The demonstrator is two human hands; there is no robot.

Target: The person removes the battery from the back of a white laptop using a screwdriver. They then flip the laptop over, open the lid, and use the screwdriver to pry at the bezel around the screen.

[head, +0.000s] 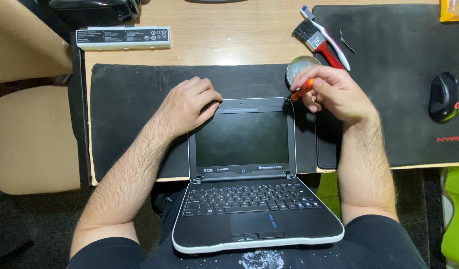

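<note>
Small black netbook w/ white edge trim (249, 199) sits open at 6 o'clock, base on the person's lap, screen lid laid back flat onto the black rectangular desk mat (125, 99). Screen dark; keyboard and touchpad face up.

Left hand (189, 104) at approx. 10 o'clock of the lid: fingers curled loosely, tips resting on the lid's top-left corner, palm on the mat. Holds nothing; presses only.

Right hand (334, 92) at approx. 2 o'clock of the lid: fingers closed in a pinch round a slim orange-handled tool (302, 91). Tool tip points at the lid's top-right corner; contact w/ the bezel cannot be told.

Just behind the right hand, round metal tin lid (300, 67), partly covered by the fingers. At 1 o'clock, red-handled flat paintbrush w/ black bristles (316, 40) and a white-pink toothbrush (326, 35) lie side by side. Far right, at 3 o'clock, black computer mouse (444, 97) on a second black pad (399, 74). Far left, at 11 o'clock, long white battery pack (124, 37) on the light wooden desk (229, 35).
</note>
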